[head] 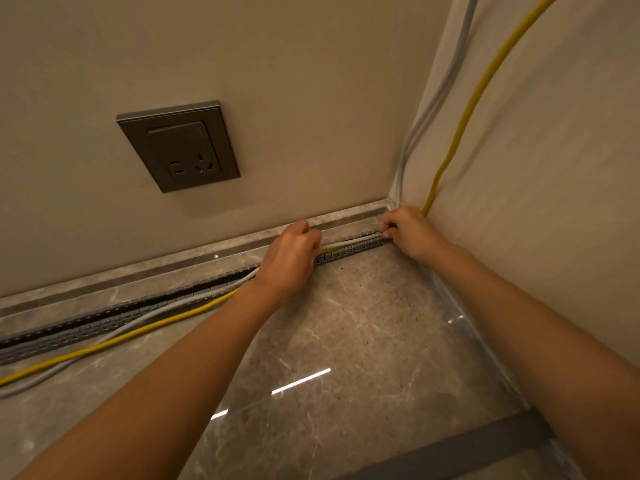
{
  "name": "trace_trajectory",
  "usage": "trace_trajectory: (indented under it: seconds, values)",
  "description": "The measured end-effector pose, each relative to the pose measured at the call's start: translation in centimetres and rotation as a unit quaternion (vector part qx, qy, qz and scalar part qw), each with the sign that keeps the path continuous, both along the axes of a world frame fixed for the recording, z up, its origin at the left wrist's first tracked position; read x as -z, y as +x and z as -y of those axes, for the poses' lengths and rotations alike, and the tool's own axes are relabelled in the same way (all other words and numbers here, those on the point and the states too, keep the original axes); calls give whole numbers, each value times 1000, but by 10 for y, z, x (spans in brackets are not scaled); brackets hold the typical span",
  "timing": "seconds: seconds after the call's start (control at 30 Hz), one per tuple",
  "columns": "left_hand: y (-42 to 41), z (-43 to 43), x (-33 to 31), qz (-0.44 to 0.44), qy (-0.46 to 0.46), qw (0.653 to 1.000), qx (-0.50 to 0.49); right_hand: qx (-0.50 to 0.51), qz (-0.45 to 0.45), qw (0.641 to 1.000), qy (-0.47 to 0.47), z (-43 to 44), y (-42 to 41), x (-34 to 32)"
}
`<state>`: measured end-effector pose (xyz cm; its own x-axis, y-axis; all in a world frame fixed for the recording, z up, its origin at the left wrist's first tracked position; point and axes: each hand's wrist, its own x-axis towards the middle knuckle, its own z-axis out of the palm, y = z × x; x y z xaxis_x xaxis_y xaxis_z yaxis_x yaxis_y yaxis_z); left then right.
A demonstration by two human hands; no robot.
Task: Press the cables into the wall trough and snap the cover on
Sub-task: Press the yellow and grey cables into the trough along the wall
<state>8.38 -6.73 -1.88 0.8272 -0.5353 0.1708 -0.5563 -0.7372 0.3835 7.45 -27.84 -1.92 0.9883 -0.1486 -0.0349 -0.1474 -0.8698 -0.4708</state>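
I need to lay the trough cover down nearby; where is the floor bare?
Bare: the marble floor between the two forearms, from the trough toward the camera and right to the side wall. Crowded: the strip along the trough at left, where the yellow cable and grey cable trail loose, and the corner, where the left hand and right hand work.

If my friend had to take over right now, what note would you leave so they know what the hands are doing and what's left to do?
Left hand: closed on the cables over the slotted trough, along the foot of the wall.
Right hand: pinching the cables at the corner end of the trough.
Done: between the hands, the grey cable lies along the trough.
Left: past the left hand, the grey cable and the yellow cable lie loose on the floor beside the trough; press them in. No cover is in view, so it has not been snapped on.
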Motion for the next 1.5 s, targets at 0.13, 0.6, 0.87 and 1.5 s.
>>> trace_trajectory:
  seconds: [0.13,0.6,0.87,1.5]
  values:
    - [2,1,3,49,98,994,25,11,31,998,-48,-7,-4,7]
    - [-2,-19,9,-99,105,989,29,9,26,999,17,-43,-28,0]
    - [-4,-74,-8,-139,74,981,-111,-79,4,997,25,-100,-29,-1]
    - [-3,-110,-12,-20,205,978,-46,-23,-22,988,151,-169,-16,-3]
